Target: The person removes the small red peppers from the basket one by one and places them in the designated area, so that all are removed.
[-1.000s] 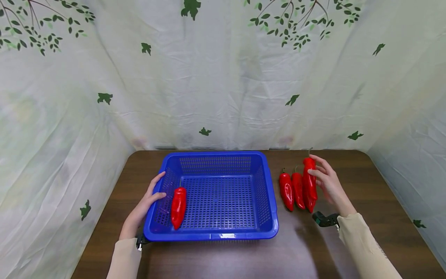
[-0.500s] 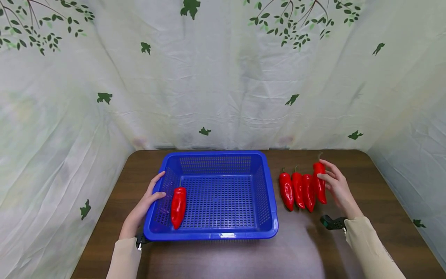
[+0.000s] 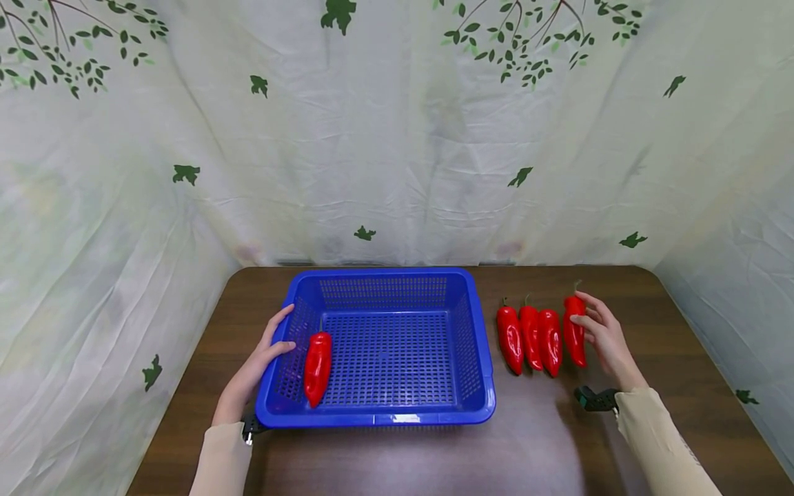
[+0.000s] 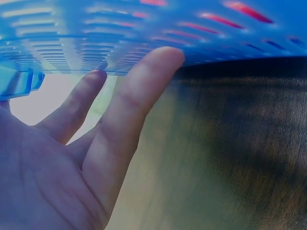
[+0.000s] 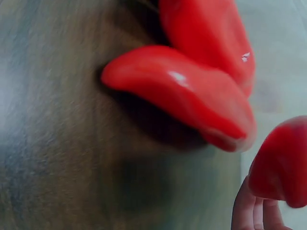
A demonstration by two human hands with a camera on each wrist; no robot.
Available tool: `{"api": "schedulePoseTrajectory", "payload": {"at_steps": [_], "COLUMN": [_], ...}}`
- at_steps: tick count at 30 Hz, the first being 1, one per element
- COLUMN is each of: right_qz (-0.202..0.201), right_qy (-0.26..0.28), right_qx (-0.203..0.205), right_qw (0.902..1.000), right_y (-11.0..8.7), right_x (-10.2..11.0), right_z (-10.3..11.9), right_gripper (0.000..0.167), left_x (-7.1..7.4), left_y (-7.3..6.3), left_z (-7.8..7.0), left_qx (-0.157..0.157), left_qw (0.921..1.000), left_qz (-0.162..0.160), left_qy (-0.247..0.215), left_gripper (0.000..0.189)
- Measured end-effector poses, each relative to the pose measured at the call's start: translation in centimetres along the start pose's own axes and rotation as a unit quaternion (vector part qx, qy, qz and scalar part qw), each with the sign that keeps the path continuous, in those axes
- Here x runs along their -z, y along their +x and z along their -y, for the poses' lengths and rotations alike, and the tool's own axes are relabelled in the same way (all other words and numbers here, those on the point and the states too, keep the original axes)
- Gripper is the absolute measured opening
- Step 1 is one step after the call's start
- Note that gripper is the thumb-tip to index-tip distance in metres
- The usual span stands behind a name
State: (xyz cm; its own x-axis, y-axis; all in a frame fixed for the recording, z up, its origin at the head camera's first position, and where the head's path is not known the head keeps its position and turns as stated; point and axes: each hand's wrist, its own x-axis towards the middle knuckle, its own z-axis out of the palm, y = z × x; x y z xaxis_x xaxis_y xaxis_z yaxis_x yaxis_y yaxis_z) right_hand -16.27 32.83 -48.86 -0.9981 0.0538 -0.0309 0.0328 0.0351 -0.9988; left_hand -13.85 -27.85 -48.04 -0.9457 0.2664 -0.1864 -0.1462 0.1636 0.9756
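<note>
The pepper (image 3: 574, 339) has moved right, clear of the three others (image 3: 530, 339).
The right hand (image 3: 611, 342) has it pinched between thumb and fingers, towards the desk's (image 3: 372, 465) far right corner; a second ago it partly hid the row's rightmost one. A narrow gap now parts them, so it appears to extend the row to four; whether it touches the desk I cannot tell. The left hand (image 3: 262, 357), fingers extended, touches the basket's (image 3: 335, 419) left edge, unmoved, as is the basket's lone pepper (image 3: 318, 370) near that edge.
</note>
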Motion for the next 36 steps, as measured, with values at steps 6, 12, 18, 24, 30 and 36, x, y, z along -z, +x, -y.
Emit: {"api": "schedulePoseTrajectory", "payload": {"at_steps": [6, 12, 18, 24, 30, 36], "right_qz": [-0.011, -0.017, -0.01, -0.005, -0.002, 0.009], "right_qy": [-0.029, -0.107, -0.138, -0.147, -0.167, -0.186], "right_qx": [0.007, -0.013, -0.026, -0.036, -0.054, -0.063], "right_qw": [0.9995, 0.994, 0.99, 0.9884, 0.9844, 0.9805], "right_y": [-0.1, -0.1, 0.0, 0.3, 0.6, 0.7], "right_x": [0.2, 0.5, 0.5, 0.4, 0.2, 0.2], "right_z": [-0.9, -1.3, -1.7, -1.8, -1.7, -1.7], "right_gripper": [0.047, 0.05, 0.053, 0.054, 0.055, 0.055], "left_x": [0.0, 0.0, 0.0, 0.0, 0.0, 0.0], "left_y": [0.0, 0.0, 0.0, 0.0, -0.1, -0.1], "left_z": [0.0, 0.0, 0.0, 0.1, 0.0, 0.0], "left_qx": [-0.001, -0.002, 0.001, 0.003, 0.002, -0.001], "left_qw": [1.0, 1.0, 1.0, 1.0, 1.0, 1.0], "left_qz": [0.0, -0.001, -0.001, -0.002, -0.001, 0.002], "left_qy": [-0.001, 0.0, 0.0, 0.002, -0.001, -0.009], "left_gripper": [0.068, 0.069, 0.069, 0.068, 0.068, 0.067]}}
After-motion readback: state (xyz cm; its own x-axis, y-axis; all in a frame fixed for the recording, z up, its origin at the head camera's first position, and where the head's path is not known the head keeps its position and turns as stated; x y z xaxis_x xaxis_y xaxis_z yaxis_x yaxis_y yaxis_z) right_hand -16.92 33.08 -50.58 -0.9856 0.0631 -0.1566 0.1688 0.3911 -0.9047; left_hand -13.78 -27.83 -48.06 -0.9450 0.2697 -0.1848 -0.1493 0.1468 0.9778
